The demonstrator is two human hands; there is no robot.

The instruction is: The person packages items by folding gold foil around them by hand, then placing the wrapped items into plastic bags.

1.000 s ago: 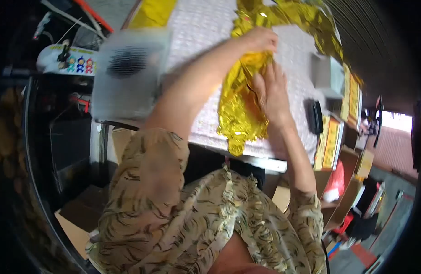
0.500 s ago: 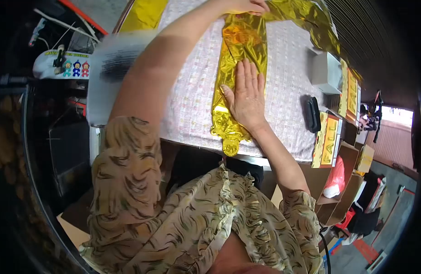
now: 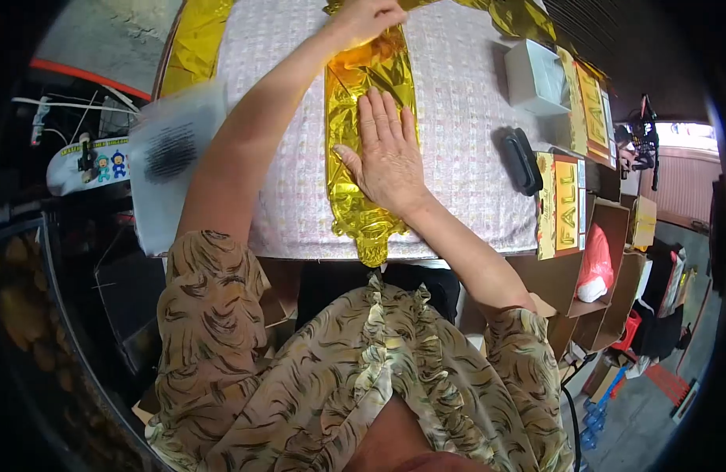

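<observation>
A flat, shiny gold foil balloon (image 3: 343, 169) lies lengthwise on the cloth-covered table, its small rounded tab reaching over the front edge. My right hand (image 3: 390, 165) rests palm down on its middle, fingers stretched out and thumb spread. At the balloon's far end, my left hand (image 3: 367, 22) is bent over the foil with curled fingers. Whatever is between those fingertips is hidden. An orange reflection shows on the foil under my left wrist.
More gold foil (image 3: 193, 51) lies at the left edge, with another piece (image 3: 524, 22) at the far right. Clear plastic bags (image 3: 162, 204) sit at left. On the right are an open white box (image 3: 532, 86), a black case (image 3: 522, 161) and FALL packages (image 3: 563, 204).
My left hand's fingers have curled at the balloon's far end. My right hand stays flat on the foil. The view has shifted, so the table's things appear farther left.
</observation>
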